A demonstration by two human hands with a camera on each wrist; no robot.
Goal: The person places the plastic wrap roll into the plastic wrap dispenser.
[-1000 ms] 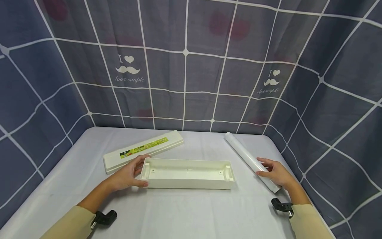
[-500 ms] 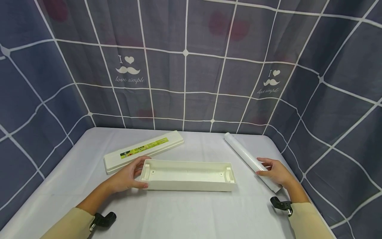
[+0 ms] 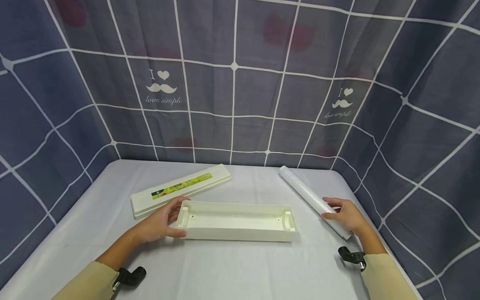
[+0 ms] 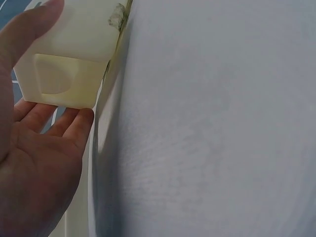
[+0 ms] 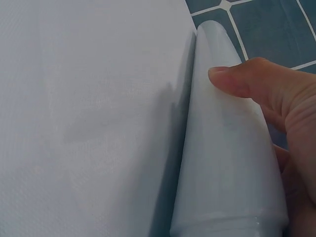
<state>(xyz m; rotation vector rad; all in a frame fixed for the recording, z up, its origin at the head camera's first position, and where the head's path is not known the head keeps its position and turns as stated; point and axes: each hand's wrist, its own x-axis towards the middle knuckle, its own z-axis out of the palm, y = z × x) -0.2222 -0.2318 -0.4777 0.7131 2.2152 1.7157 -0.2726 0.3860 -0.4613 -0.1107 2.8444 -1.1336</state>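
My left hand (image 3: 162,221) grips the left end of a long cream plastic box (image 3: 236,234), thumb on its front side and fingers round its back corner. The box is open at the top and holds nothing, with a small bracket inside each end. In the left wrist view, the fingertips lie along the edge of the box's end wall (image 4: 64,79). On the right, my right hand (image 3: 346,216) grips a roll of clear plastic wrap (image 3: 309,196) near its front end. The right wrist view has the thumb across the roll (image 5: 227,148); the other fingers are partly hidden behind it.
A cream lid (image 3: 210,180) with a green and yellow label lies slanted behind the box, partly behind my left hand. A white cloth (image 3: 232,271) covers the table. Dark checked curtains (image 3: 210,91) stand at the back and both sides.
The box has shifted slightly towards me, with my left hand staying at its left end. The roll's far end has swung a little to the left; my right hand keeps its grip.
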